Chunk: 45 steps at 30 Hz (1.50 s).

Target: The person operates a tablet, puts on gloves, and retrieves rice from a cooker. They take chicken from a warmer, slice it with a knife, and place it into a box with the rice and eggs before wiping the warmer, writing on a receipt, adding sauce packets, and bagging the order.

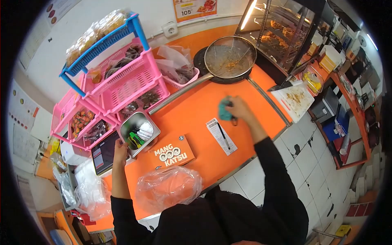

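My right hand (240,108) is closed around a crumpled green cloth (224,109) above the orange counter. A small dark piece shows below the fingers; I cannot make out what it is. At the left, my left hand (120,150) grips the near-left rim of a square metal container (152,121), its fingers partly hidden. Green-handled and white items lie inside the container. Just left of that hand is a tablet (105,153). An orange box (173,152) marked "Mang Katsu" lies right of the container. Between box and cloth are a paper slip (215,139) and a black pen (223,136).
Pink and blue stacked baskets (126,75) stand at the back left. A strainer (230,57) rests over a dark pan at the back, near a lit food display case (281,28). A clear plastic bag (168,185) lies at the front edge. A white cutting board (292,100) is at the right.
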Available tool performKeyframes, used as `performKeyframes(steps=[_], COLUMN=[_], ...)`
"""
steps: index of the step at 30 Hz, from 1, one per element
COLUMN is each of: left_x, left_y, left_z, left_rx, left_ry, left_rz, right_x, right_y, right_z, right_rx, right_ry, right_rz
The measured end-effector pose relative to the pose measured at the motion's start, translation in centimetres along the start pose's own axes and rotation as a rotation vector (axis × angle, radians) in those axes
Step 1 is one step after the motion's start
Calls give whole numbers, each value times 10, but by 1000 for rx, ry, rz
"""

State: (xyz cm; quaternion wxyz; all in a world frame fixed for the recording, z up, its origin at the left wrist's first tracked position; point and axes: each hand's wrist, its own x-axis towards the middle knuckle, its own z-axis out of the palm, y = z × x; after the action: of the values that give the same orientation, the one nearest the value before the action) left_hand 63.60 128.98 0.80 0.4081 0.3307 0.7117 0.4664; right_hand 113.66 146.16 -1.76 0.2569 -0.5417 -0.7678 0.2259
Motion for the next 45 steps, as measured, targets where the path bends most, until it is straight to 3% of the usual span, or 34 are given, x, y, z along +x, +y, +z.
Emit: performKeyframes(steps=[1, 2, 4, 8, 12, 14, 17, 20, 21, 22, 24, 26, 28, 30, 31, 34, 35, 37, 42, 43, 45], left_x=[3, 9, -2, 22, -17, -37, -85, -120, -128, -135, -146, -154, -163, -172, -177, -185, -189, -196, -204, -207, -212], left_y=[-5, -14, -2, -34, -16, -25, -10, -6, -8, -11, -14, -20, -23, -27, -30, -38, -39, -41, -52, -54, -54], left_z=[3, 4, 15, 5, 9, 5, -8, -13, -15, -15, -14, -16, -18, -22, -27, -38, -38, -38, -34, -35, -39], left_rx=[5, 23, 23, 35, 80, 208, 226, 197, 172, 146, 156, 166, 147, 114, 122, 132, 125, 120, -77, -148, -75], left_ry=[-5, 23, 40, 130, 94, 362, 394, 518, 537, 558, 578, 620, 635, 703, 693, 745, 755, 787, 710, 692, 695], left_rz=[4, 6, -4, 94, 84, 436, 411, 355, 355, 353, 301, 259, 261, 259, 244, 229, 228, 226, 331, 359, 378], right_x=[8, 4, -15, -67, -150, -168, -133, -39, -1, 29, 64, 73, 53, -9, -40, -158, -184, -199, -135, -116, -58], right_y=[-4, -13, -32, 27, 81, 64, 61, 59, 92, 94, 101, 139, 163, 165, 185, 155, 166, 94, 10, 7, 67], right_z=[19, 26, 31, -11, -66, -104, -119, -109, -90, -77, -60, -61, -82, -109, -120, -163, -175, -198, -162, -146, -100], right_rx=[-187, -184, -388, -284, -317, -399, -367, -320, -439, -519, -628, -594, -480, -532, -585, -545, -663, -491, -358, -333, 99], right_ry=[59, 63, -1, -7, 74, -111, 67, 101, 150, 143, 279, 196, 6, -22, -195, -391, -494, -408, -201, -188, -301], right_rz=[-149, -142, 113, 172, 354, 499, 358, 187, 96, 181, 159, 241, 367, 338, 439, 563, 652, 755, 289, 185, 97])
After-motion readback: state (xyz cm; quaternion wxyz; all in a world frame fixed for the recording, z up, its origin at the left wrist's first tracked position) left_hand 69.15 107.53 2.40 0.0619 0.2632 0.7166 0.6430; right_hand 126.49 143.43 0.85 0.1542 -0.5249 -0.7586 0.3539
